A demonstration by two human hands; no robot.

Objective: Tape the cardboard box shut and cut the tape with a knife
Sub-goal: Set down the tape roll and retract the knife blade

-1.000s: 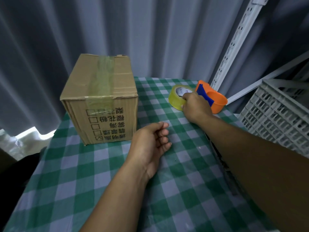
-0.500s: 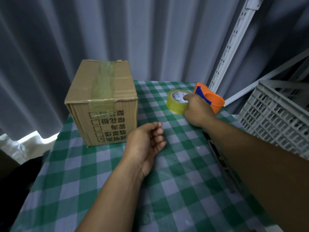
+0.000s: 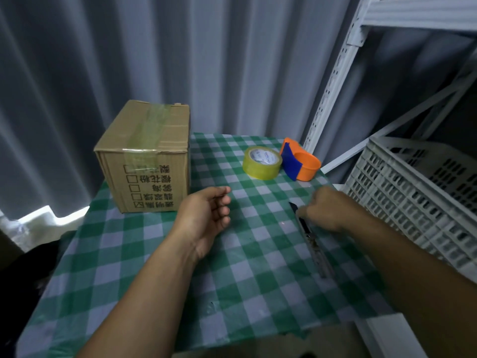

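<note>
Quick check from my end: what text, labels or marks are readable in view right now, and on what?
Cardboard box, front face: a column of printed characters beside five checkboxes, upside down to the camera; too unclear to quote. The checkbox nearest the table is marked "X".
Tape roll, inner core label: small blue print, too small to read.
Orange tape dispenser: no text visible.

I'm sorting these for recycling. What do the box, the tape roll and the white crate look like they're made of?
Cardboard box: brown corrugated cardboard, matte, with faint ribbing on its printed face. Tape roll: glossy, yellowish clear plastic film on what looks like a printed paper core. White crate: apparently moulded plastic, judging by its uniform slotted lattice.
</note>
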